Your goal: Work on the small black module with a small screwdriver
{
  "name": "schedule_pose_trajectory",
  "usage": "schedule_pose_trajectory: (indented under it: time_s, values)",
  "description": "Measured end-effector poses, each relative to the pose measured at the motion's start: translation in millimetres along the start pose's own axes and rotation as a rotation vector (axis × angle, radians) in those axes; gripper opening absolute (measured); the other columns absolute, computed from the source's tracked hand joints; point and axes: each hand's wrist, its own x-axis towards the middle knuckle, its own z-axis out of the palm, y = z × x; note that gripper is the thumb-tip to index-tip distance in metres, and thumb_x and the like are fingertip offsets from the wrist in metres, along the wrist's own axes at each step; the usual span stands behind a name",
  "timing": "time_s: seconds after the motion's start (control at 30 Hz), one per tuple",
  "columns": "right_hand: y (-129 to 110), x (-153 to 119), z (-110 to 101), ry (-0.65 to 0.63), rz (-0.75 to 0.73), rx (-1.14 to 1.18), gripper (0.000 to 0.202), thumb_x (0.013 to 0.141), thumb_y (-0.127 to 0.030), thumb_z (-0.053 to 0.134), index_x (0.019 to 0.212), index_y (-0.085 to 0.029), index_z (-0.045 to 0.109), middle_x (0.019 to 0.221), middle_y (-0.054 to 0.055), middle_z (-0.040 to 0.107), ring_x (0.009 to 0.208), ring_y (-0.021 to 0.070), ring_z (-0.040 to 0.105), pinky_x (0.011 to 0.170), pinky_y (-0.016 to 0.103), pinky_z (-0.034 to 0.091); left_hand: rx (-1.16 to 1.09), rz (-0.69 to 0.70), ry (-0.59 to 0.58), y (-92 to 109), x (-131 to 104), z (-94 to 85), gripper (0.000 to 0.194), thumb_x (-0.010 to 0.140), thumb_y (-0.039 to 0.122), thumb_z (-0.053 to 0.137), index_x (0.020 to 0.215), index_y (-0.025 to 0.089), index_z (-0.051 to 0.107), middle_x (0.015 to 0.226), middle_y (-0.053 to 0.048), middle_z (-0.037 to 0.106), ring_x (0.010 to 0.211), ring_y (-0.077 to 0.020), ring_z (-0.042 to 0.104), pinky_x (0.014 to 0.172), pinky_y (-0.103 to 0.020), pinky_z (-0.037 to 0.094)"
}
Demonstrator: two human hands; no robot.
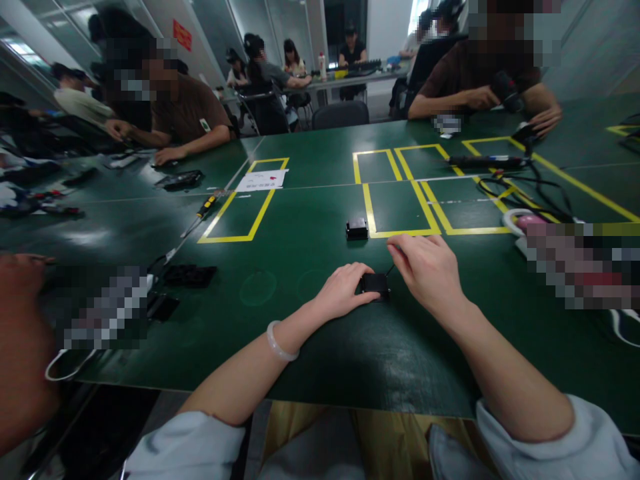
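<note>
My left hand [343,290] steadies a small black box-shaped part [376,285] on the green table, thumb along its near side and fingers along its far side. At the part's right end, my right hand [430,270] is closed in a pinch, raised a little above the table. A thin dark rod [391,270] runs from those fingertips down to the part's corner; its exact kind is too small to tell. Slightly farther off stands a second black box-shaped part [357,229], apart from both hands.
Yellow tape [400,233] marks rectangles on the table [320,360]. To the left lie a yellow-black screwdriver [207,207], a paper label [262,180] and black pieces [190,275]. Cables [543,190] and a blurred pink item sit right. Co-workers [493,87] sit across and at left.
</note>
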Motion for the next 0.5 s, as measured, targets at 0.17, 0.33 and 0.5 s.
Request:
schedule_pose_trajectory:
  time_s: [0.17, 0.33, 0.5]
  values:
    - [0.5, -0.2, 0.9, 0.043, 0.035, 0.021, 0.020, 0.094, -0.028, 0.041, 0.101, -0.016, 0.056, 0.076, 0.004, 0.065, 0.069, 0.0173, 0.057, 0.071, 0.030, 0.035, -0.001, 0.007, 0.001, 1.0, -0.1, -1.4, 0.037, 0.085, 0.045, 0.062, 0.110, 0.020, 0.052, 0.106, -0.006, 0.060, 0.099, -0.0237, 0.056, 0.087, -0.037, 0.045]
    - [0.9, -0.9, 1.2, 0.052, 0.041, 0.051, 0.018, 0.095, -0.029, 0.042, 0.093, -0.018, 0.056, 0.078, 0.004, 0.065, 0.069, 0.0171, 0.057, 0.071, 0.030, 0.036, 0.002, 0.006, 0.004, 0.3, -0.2, -0.6, 0.037, 0.084, 0.046, 0.062, 0.110, 0.020, 0.052, 0.106, -0.006, 0.060, 0.099, -0.0236, 0.056, 0.087, -0.038, 0.045]
    - [1.5, -1.1, 1.7, 0.031, 0.035, 0.078, 0.023, 0.095, -0.026, 0.040, 0.110, -0.017, 0.056, 0.096, 0.006, 0.069, 0.085, 0.0184, 0.062, 0.075, 0.030, 0.036, -0.008, -0.001, -0.002, 0.6, -0.3, -0.3, 0.037, 0.084, 0.045, 0.062, 0.110, 0.020, 0.052, 0.107, -0.006, 0.060, 0.101, -0.0241, 0.056, 0.089, -0.039, 0.044]
